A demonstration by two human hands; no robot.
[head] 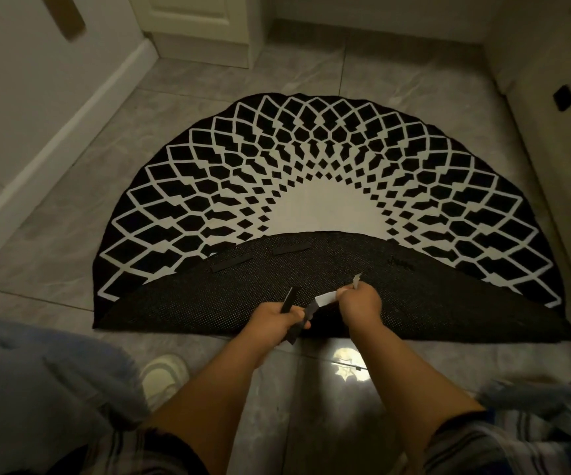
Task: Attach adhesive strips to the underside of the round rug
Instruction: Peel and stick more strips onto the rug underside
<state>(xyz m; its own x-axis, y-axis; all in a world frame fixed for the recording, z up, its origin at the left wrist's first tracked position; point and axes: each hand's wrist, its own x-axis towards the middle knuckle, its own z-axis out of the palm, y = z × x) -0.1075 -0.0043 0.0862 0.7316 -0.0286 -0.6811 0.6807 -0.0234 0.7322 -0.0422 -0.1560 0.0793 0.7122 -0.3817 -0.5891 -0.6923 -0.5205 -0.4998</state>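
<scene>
Head view: the rug [325,173] lies on the tile floor [71,234] across the middle of the frame, its near part folded back so the dark mesh underside [208,296] faces up in the lower middle. Two strips [231,264] already lie on that underside left of centre, near its far edge, one beside the other.

Just below the centre of the frame the left hand [277,320] is clenched around a few black strips [291,296], which stick out above and below the fist. The right hand [359,303] pinches a white backing [325,298] that is partly pulled off one of those strips; a scrap of white also shows above its knuckles.

The step in hand looks like peeling the liner. To do it well, the left hand should hold the strip firmly close to where the liner parts, while the right draws the backing off low and steady along the strip's length, so the strip does not curl and stick to itself or to the spares in the fist. The sticky face should be kept off the fingers. The bare stretch of mesh right of the two placed strips seems the natural next spot, and the strip should be pressed down flat along its whole length.
</scene>
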